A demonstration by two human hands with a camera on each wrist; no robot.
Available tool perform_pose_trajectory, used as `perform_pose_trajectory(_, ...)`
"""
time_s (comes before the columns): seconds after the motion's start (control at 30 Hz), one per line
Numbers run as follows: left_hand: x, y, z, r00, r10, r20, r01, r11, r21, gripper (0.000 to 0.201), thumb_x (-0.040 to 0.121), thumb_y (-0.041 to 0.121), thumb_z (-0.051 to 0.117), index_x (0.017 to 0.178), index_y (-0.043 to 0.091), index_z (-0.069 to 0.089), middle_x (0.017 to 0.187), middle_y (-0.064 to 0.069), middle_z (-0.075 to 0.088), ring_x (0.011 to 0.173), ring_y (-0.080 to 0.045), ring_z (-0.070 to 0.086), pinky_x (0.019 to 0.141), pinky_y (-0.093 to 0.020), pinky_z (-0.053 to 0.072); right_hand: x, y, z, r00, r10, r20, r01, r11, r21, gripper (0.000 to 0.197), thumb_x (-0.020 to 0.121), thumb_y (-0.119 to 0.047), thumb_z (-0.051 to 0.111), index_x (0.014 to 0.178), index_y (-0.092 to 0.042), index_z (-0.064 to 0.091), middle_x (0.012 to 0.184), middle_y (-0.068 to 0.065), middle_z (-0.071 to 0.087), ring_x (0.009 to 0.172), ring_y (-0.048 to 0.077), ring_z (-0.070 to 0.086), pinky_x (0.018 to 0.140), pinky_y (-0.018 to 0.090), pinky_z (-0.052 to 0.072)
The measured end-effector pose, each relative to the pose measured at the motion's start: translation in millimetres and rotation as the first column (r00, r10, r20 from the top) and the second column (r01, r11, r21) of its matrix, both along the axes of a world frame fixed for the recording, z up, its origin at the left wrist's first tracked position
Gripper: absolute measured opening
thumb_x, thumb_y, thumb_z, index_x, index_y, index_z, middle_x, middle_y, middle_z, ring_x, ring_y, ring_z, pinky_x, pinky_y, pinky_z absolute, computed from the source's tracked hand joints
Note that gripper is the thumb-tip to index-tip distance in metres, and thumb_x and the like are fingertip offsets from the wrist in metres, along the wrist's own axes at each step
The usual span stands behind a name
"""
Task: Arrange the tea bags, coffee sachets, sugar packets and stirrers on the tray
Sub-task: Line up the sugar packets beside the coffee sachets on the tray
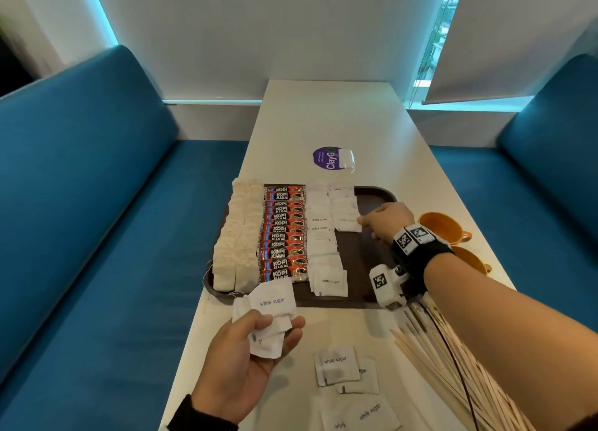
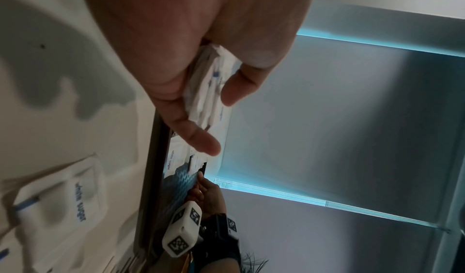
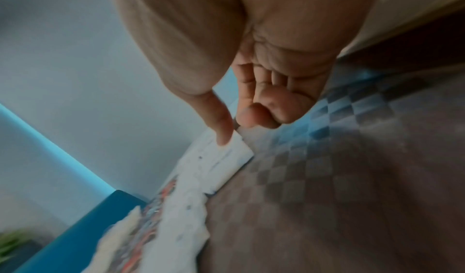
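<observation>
Two hands, one gripping, one reaching

Left hand [image 1: 239, 353] lies palm up, thumb and fingers curled in a grip; right hand [image 1: 386, 221] reaches forward palm down, thumb extended, fingers loosely curled.

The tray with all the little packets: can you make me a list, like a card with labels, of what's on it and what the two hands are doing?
tray: dark brown tray on a white table
left rows: tea bags
middle column: red coffee sachets
right of coffee: white sugar packets, second column begun
left hand: holds a bunch of sugar packets
right hand: thumb touches a sugar packet on the tray
still off the tray: wooden stirrers, loose sugar packets
</observation>
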State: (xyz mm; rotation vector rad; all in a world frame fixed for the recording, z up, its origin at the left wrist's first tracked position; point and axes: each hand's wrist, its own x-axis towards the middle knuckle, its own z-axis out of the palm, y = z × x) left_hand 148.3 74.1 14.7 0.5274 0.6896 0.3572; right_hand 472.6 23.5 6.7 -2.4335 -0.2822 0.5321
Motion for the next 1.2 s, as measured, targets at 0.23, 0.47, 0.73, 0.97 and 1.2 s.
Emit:
perform_pose_trajectory(0.23,-4,-20,21,0.999,-0.046,0.015,0.044,0.994,0.105,0.033,0.087,0.0,0.062,0.12,-0.002,0.064,0.11,-0.03,0.071,0.091,-0.039,0.075,0.065,-0.037,0.063,-135,-49,51,0.873,0.408,-0.266,-0.159,0.755,0.637,0.035,0.084,-0.036,0.08,0.098,-0.005,0.072,0.081,0.007,0.068,0.067,0.024,0.062,0.057,0.031,0.052)
perform_pose_trajectory(0.47,-8,-28,24,0.998,-0.056,0.03,0.05,0.983,0.176,0.038,0.084,0.005,0.068,0.121,0.008,0.069,0.11,-0.022,0.074,0.083,-0.026,0.072,0.064,-0.033,0.06,-204,-76,41,0.911,0.364,-0.195,-0.081,0.62,0.781,0.016,0.086,-0.014,0.079,0.096,-0.001,0.075,0.087,0.023,0.073,0.067,0.025,0.064,0.06,0.034,0.055)
perform_pose_trajectory(0.73,-8,-12,6,0.996,-0.02,0.083,0.023,0.999,-0.043,0.044,0.09,-0.006,0.037,0.126,0.001,0.062,0.119,-0.027,0.07,0.097,-0.047,0.071,0.072,-0.044,0.064,-113,-58,33,0.972,0.116,-0.203,0.059,0.719,0.693,0.015,0.088,-0.011,0.076,0.103,-0.007,0.075,0.089,0.014,0.077,0.072,0.021,0.069,0.074,0.032,0.063)
perform_pose_trajectory(0.97,-2,-3,-5,0.999,-0.047,0.012,0.046,0.999,0.026,0.04,0.094,-0.01,0.042,0.127,0.0,0.06,0.117,-0.028,0.071,0.102,-0.052,0.069,0.079,-0.057,0.061,-1,-15,-17,0.994,-0.022,-0.108,0.056,0.947,0.316,0.014,0.083,-0.026,0.083,0.093,-0.019,0.076,0.093,0.002,0.076,0.082,0.016,0.069,0.079,0.032,0.061)
perform_pose_trajectory(1.2,-2,1,-13,0.994,-0.044,-0.104,0.05,0.997,0.061,0.032,0.092,0.001,0.062,0.124,0.008,0.062,0.111,-0.022,0.074,0.1,-0.042,0.073,0.074,-0.05,0.063,27,14,-36,0.996,0.069,0.061,-0.058,0.985,-0.16,0.056,0.075,-0.05,0.085,0.105,-0.005,0.073,0.103,0.008,0.073,0.094,0.025,0.067,0.085,0.035,0.057)
